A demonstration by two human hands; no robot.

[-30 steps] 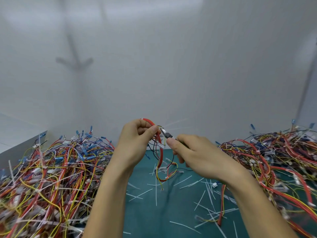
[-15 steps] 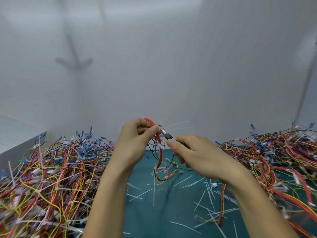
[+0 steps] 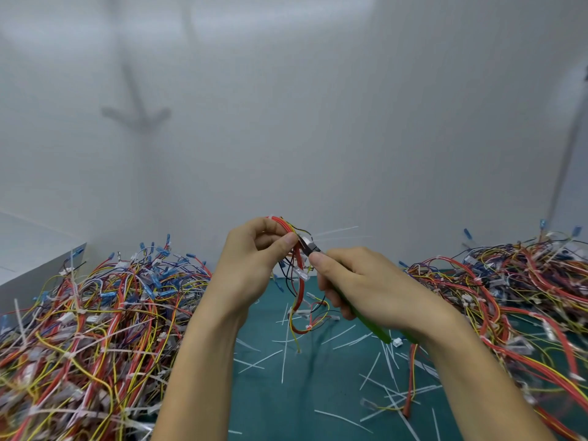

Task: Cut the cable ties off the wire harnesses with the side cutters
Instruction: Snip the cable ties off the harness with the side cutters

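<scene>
My left hand (image 3: 254,265) pinches a small wire harness (image 3: 298,288) of red, yellow and black wires, held up above the green mat (image 3: 311,402). Its loose end hangs down in a loop. My right hand (image 3: 366,288) grips the green-handled side cutters (image 3: 313,245), whose metal jaws sit against the harness just right of my left thumb. A thin white cable tie tail (image 3: 337,231) sticks out to the right from that spot. The jaws' tips are partly hidden by the wires.
A large heap of tied harnesses (image 3: 89,329) fills the left side, and another heap (image 3: 515,297) lies on the right. Several cut white tie pieces (image 3: 283,361) are scattered over the mat between my forearms. A white wall rises behind.
Both hands stay almost still. The cutter jaws have shifted slightly closer into the harness by my left thumb, and the green handle now shows below my right hand.
</scene>
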